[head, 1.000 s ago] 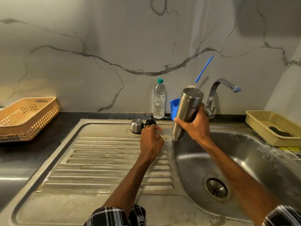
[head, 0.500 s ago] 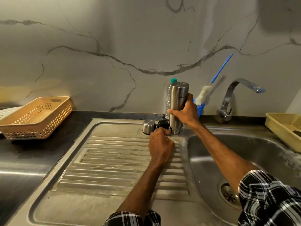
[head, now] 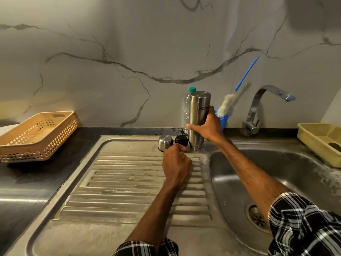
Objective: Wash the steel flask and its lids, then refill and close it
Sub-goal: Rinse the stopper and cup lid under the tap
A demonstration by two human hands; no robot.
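My right hand (head: 208, 126) grips the flask (head: 198, 115), upside down at the drainboard (head: 129, 182) back edge. My left hand (head: 176, 161) is curled by the black lid (head: 180, 139), can't tell if it's holding. Washing looks done, refill and closing left.

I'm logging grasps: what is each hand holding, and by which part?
The right hand grips the steel flask around its middle. The left hand is at the black lid; a hold cannot be told.

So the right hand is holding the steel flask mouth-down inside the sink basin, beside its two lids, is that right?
Not quite. The head view shows the right hand holding the steel flask mouth-down on the drainboard, not inside the sink basin, beside its two lids: steel cap and black lid.
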